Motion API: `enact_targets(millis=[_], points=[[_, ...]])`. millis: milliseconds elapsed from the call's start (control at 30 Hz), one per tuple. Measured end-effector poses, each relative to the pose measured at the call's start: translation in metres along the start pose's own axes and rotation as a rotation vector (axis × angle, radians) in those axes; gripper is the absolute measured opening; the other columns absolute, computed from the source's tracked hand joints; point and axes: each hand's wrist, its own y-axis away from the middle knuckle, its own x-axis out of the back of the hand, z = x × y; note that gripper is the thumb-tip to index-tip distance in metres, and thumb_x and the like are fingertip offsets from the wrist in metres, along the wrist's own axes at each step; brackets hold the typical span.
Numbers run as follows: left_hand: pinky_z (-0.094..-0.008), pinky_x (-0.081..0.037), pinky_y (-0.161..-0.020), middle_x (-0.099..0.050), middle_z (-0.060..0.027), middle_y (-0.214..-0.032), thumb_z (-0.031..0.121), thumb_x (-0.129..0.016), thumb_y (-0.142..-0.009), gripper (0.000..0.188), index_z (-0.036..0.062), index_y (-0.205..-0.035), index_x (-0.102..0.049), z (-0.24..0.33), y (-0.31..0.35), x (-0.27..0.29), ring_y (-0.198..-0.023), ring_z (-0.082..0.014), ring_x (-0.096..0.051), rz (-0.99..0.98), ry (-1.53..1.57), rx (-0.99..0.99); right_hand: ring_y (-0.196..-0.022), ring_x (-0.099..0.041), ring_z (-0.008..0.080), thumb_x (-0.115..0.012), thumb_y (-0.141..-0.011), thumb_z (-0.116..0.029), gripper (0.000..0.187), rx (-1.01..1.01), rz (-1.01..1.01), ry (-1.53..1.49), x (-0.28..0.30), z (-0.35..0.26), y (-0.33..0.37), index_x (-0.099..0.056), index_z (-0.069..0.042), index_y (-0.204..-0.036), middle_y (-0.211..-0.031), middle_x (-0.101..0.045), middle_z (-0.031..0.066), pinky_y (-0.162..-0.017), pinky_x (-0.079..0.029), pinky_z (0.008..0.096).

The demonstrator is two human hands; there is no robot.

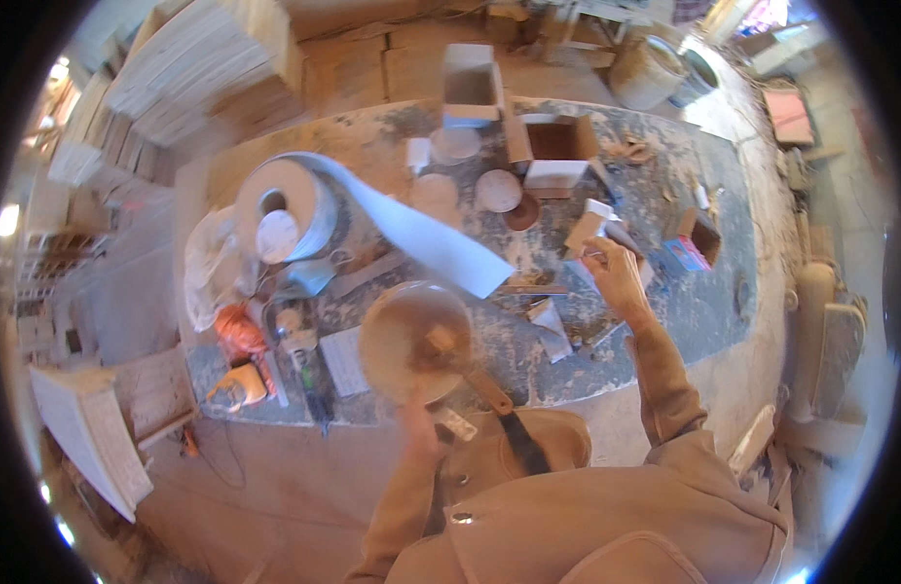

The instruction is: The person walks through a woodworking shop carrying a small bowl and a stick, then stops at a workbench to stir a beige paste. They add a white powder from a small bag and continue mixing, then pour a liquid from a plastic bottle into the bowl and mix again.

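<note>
A round, shallow bowl, brown and apparently wooden, is held over the table's near edge. My left hand grips its near rim, with the fingers partly hidden and blurred. Farther right, my right hand reaches over the table, its fingers bent together against a small open carton. Whatever may be between those fingers is too small to make out. From a large roll of pale blue-white sheet material, a loose strip stretches across to just beyond the bowl.
Two open cardboard boxes stand at the table's far side, near round discs. A small blue-pink box lies right. A power tool and orange cloth lie left. Stacked boards rise beyond the far left corner.
</note>
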Motion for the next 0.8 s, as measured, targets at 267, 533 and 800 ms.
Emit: enact_targets(millis=[267,533,800], points=[[-0.0384,-0.056,-0.081,-0.061,-0.0093,-0.127,0.011,-0.063,-0.097,0.042,0.0021,-0.135,-0.05,-0.017,-0.031,0.019,-0.106,-0.0234,-0.064,-0.095,-0.002,-0.077,-0.108,-0.064,0.0417,-0.07,-0.082,-0.017,0.042,-0.042,-0.143,0.551,0.014,0.139,-0.039,-0.061,-0.004,-0.121,-0.117,-0.065,0.0229,-0.093,-0.05,0.0493],[-0.0396,-0.056,-0.083,-0.059,-0.01,-0.13,0.01,-0.06,-0.098,0.041,0.0006,-0.136,-0.048,-0.002,-0.018,0.005,-0.111,-0.0246,-0.063,-0.016,0.11,-0.031,-0.102,-0.066,0.0438,-0.073,-0.076,-0.016,0.067,-0.224,-0.237,0.643,-0.027,0.172,-0.063,-0.043,-0.004,-0.136,-0.106,-0.067,0.0282,-0.089,-0.054,0.0513],[-0.0406,-0.054,-0.089,-0.059,-0.0107,-0.132,0.009,-0.057,-0.099,0.04,0.0,-0.137,-0.047,-0.012,-0.024,0.017,-0.114,-0.0248,-0.061,-0.028,0.158,-0.044,-0.099,-0.065,0.045,-0.068,-0.072,-0.007,0.027,-0.225,-0.046,0.434,-0.035,0.186,-0.066,-0.071,0.0,-0.098,-0.105,-0.068,0.0285,-0.089,-0.053,0.0509]])
